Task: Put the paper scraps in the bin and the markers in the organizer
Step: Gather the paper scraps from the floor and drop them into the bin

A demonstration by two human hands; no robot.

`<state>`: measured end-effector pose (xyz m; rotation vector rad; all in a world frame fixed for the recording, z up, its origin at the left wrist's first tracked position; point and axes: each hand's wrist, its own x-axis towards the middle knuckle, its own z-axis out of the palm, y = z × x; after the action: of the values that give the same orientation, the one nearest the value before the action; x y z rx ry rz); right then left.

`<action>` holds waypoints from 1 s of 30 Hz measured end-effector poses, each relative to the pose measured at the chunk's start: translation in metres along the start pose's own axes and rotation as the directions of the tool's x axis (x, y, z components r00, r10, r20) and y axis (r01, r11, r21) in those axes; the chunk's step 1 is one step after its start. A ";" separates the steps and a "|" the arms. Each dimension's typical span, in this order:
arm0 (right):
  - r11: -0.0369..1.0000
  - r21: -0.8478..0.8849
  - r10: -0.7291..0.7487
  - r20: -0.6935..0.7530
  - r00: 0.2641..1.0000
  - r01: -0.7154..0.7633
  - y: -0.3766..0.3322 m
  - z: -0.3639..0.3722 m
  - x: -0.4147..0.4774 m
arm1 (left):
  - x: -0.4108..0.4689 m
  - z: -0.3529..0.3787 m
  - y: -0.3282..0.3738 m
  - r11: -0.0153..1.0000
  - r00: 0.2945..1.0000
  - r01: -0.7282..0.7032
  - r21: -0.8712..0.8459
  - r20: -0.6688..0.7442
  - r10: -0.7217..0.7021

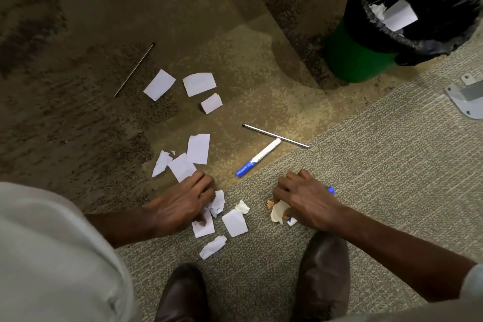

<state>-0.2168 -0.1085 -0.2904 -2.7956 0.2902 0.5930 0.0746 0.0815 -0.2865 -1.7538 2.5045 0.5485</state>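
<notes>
Several white paper scraps lie on the carpet: a far group [199, 83], a middle group [197, 149] and a near group [234, 223]. My left hand [183, 202] presses on scraps [217, 202] and grips them with curled fingers. My right hand [305, 200] is closed over a blue-capped marker [331, 189] and a crumpled beige scrap [279, 210]. A second white marker with a blue cap [258, 158] lies between the hands, further out. The green bin [358, 57] with a black liner stands at the far right, with paper inside. No organizer is in view.
Two thin metal rods lie on the floor, one [275, 136] touching the loose marker's end and one [134, 69] at the far left. A grey metal bracket [465, 98] sits at the right edge. My brown shoes [324, 269] stand just below the hands.
</notes>
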 end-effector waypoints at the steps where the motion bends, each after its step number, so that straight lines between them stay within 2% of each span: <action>1: 1.000 0.011 -0.007 0.007 1.000 0.007 -0.002 0.000 0.000 | 0.000 0.000 0.000 1.000 1.000 -0.019 0.002 -0.004 0.019; 4: 0.996 0.092 0.000 0.018 1.000 -0.002 -0.004 -0.006 0.000 | -0.006 0.002 0.003 0.997 0.997 -0.070 -0.027 0.043 0.072; 6: 0.985 0.173 0.014 0.003 1.000 -0.014 -0.006 -0.013 0.002 | -0.010 0.003 0.004 0.994 0.995 -0.051 -0.096 0.083 0.059; 10: 0.966 0.258 -0.019 -0.037 0.999 0.029 -0.018 -0.028 0.015 | -0.011 -0.008 0.002 0.980 0.998 -0.017 -0.200 0.060 0.030; 13: 0.960 0.253 -0.110 -0.065 0.992 0.123 -0.035 -0.032 0.029 | -0.006 -0.019 -0.008 0.948 0.994 0.098 -0.302 -0.019 -0.108; 16: 0.953 0.207 -0.203 -0.111 0.973 0.223 -0.054 -0.028 0.044 | 0.005 -0.028 -0.030 0.876 0.959 0.204 -0.437 -0.090 -0.269; 19: 0.944 0.115 -0.300 -0.098 0.949 0.311 -0.067 -0.022 0.058 | 0.006 -0.032 -0.052 0.879 0.922 0.271 -0.392 -0.158 -0.355; 22: 0.939 0.070 -0.333 -0.070 0.940 0.337 -0.074 -0.017 0.063 | -0.001 -0.027 -0.060 0.860 0.895 0.351 -0.369 -0.138 -0.425; 26: 0.943 0.097 -0.308 -0.100 0.946 0.317 -0.078 -0.020 0.060 | -0.004 -0.020 -0.058 0.876 0.908 0.372 -0.308 -0.075 -0.412; 30: 0.930 0.102 -0.341 -0.125 0.932 0.354 -0.083 -0.018 0.057 | 0.001 -0.023 -0.060 0.903 0.935 0.327 -0.279 -0.042 -0.352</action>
<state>-0.1379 -0.0433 -0.2802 -2.6693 -0.1459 0.3323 0.1331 0.0555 -0.2814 -2.2985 2.1773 0.8258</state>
